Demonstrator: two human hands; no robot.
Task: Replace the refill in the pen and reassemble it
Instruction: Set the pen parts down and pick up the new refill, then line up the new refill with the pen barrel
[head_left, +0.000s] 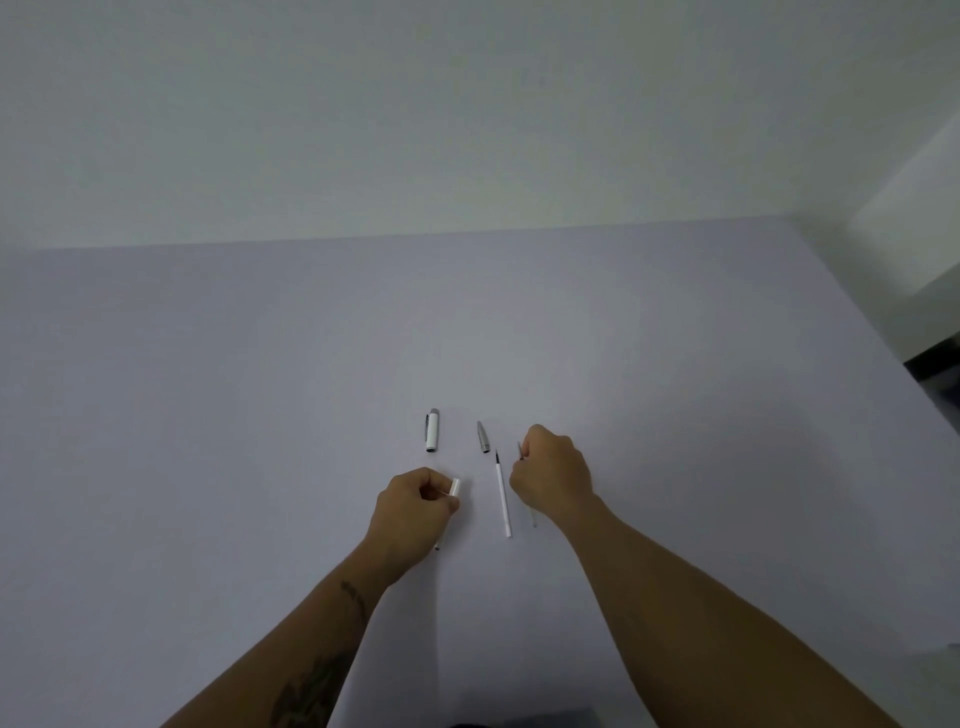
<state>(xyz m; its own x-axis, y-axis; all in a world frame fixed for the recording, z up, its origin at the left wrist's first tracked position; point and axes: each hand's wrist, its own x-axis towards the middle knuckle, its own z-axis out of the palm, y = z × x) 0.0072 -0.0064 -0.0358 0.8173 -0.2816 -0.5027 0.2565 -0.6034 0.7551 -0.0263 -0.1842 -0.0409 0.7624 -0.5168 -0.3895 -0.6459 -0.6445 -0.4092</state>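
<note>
A: Head view, only one we have. Our left hand (415, 506) is clenched round the white barrel (455, 489); its open end pokes out past the fingers, aimed toward the counter's far edge and a little right.

B: And our right hand (553, 467)?

A: Closed on a thin refill (520, 450). A dark tip shows above the knuckles and a pale tail below the wrist, so it runs near-to-far through the fist. Whether it is the old one or the new, we cannot tell.

B: The loose one?

A: A white refill (502, 496) lies flat on the counter (208, 415) between our hands, dark tip toward the far edge, long axis almost straight near-to-far. It sits just beside the right hand, nearer to it than to the left.

B: Other parts?

A: The cap (432, 429) and the grey tip cone (483, 436) lie beyond the hands, apart from each other, untouched.

B: So the barrel mouth lies left of both refills.

A: Yes; we judge the right hand carries one leftward to it.
</note>
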